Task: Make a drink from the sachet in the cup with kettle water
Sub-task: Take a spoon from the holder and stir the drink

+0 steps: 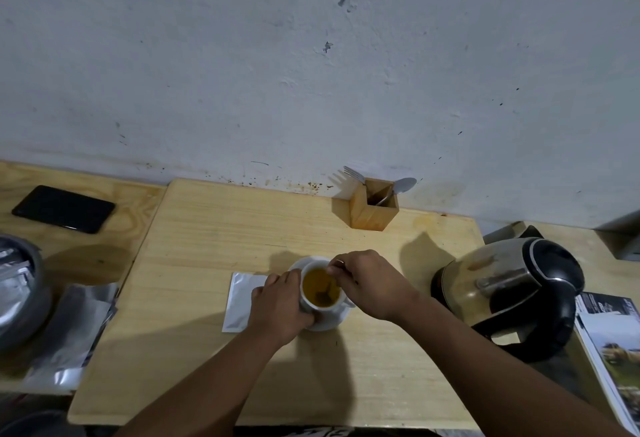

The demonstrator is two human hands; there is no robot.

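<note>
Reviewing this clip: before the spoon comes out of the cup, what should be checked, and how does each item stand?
1. Cup steadied by left hand: ok.
2. Spoon gripped by right hand, bowl in the drink: ok.
3. Cup sits on saucer: ok.
4. Powder fully dissolved: cannot tell.
5. Sachet clear of the cup, flat on the table: ok.
6. Kettle set down away from the arms: ok.

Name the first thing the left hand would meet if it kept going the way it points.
The white cup: the left hand already grips its side, and depth here is hard to judge.
</note>
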